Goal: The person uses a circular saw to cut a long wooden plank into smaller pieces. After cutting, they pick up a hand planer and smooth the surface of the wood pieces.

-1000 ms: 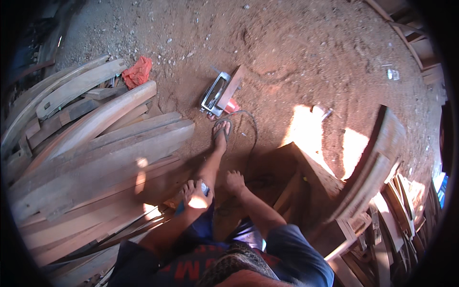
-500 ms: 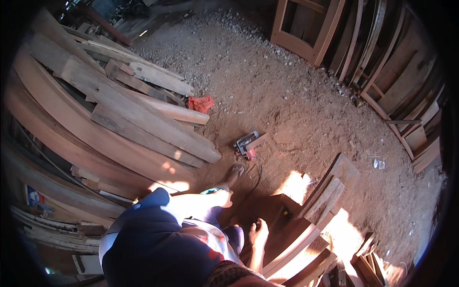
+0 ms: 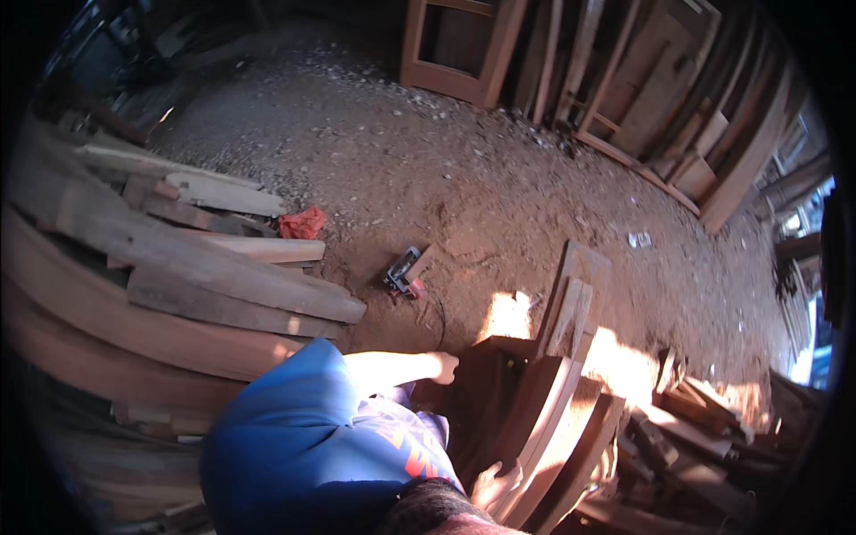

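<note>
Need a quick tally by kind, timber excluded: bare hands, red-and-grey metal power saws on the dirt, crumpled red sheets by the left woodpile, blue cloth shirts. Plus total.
Bare hands: 2 (left hand, right hand)
Red-and-grey metal power saw: 1
Crumpled red sheet, material unclear: 1
Blue cloth shirt: 1
Total: 5

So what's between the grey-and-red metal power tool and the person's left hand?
In the head view, a thin dark cord curves over brown dirt ground between the power tool and the left hand.
</note>
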